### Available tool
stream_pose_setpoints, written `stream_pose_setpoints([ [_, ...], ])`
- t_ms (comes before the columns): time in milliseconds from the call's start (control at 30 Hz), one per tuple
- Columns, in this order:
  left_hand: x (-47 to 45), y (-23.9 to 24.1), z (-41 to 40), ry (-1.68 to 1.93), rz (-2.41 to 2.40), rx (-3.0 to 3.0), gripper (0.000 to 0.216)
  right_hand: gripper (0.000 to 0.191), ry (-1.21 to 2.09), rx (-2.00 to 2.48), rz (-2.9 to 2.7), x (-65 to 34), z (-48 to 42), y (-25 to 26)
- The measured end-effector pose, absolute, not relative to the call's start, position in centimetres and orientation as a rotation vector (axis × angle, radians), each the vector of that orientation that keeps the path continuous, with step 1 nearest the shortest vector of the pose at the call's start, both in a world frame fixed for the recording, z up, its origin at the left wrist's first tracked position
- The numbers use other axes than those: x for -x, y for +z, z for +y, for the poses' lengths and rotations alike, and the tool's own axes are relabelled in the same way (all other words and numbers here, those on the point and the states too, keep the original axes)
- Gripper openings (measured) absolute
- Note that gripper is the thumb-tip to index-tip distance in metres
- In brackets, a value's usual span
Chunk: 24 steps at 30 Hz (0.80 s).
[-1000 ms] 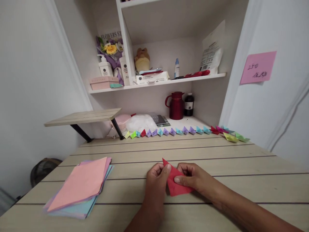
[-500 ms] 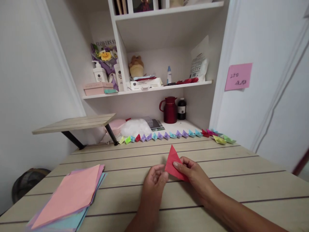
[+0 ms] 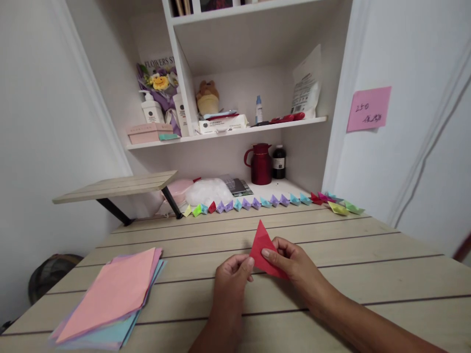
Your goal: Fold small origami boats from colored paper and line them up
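A red sheet of paper, folded to a triangle with its point up, is held above the middle of the table. My right hand grips its right side, thumb flat on the front and fingers behind. At the lower left corner, my left hand pinches the paper between thumb and curled fingers. Behind the hands runs a row of small folded paper boats in purple, blue, red, green and yellow.
A stack of coloured paper, pink on top, lies on the table at the left. A small raised wooden shelf stands behind it. At the back are a red jug, a dark bottle and a white plastic bag.
My left thumb and fingers have closed on the paper's left corner; before, they were looser beside it. My right hand keeps its grip. The view has shifted slightly.
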<state>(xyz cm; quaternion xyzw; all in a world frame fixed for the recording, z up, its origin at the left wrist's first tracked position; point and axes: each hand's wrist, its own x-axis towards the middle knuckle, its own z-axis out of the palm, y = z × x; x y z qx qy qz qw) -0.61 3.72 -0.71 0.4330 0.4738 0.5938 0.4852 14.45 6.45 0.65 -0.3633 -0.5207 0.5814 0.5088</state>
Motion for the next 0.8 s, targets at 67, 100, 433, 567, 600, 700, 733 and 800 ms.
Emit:
stream_pose_setpoints([
  [67,0.8,-0.7,3.7,1.456,1.102,-1.028,0.027,0.043,1.399,0.855,-1.286,-14.4,6.4,0.5],
  [100,0.9,-0.7,3.7,1.46,1.057,-0.997,0.027,0.042,1.398,0.844,-1.309,-14.4,6.4,0.5],
  [433,0.8,0.3,3.2,1.37,0.701,-0.733,0.023,0.036,1.39,0.732,-1.282,-15.2,6.2,1.8],
  [567,0.5,0.2,3.0,1.333,0.686,-0.786,0.02,0.036,1.418,0.678,-1.323,-15.4,5.7,2.4],
  [600,0.5,0.2,3.0,1.333,0.684,-0.793,0.019,0.037,1.428,0.657,-1.347,-15.4,5.5,2.7],
  [700,0.7,0.1,3.1,1.334,0.673,-0.791,0.017,0.04,1.47,0.581,-1.397,-15.6,4.7,3.6],
  [733,0.7,0.1,3.1,1.336,0.668,-0.784,0.017,0.041,1.482,0.559,-1.404,-15.7,4.5,3.8],
  [800,0.8,0.1,3.1,1.342,0.667,-0.759,0.018,0.044,1.516,0.526,-1.407,-15.9,4.4,4.1],
])
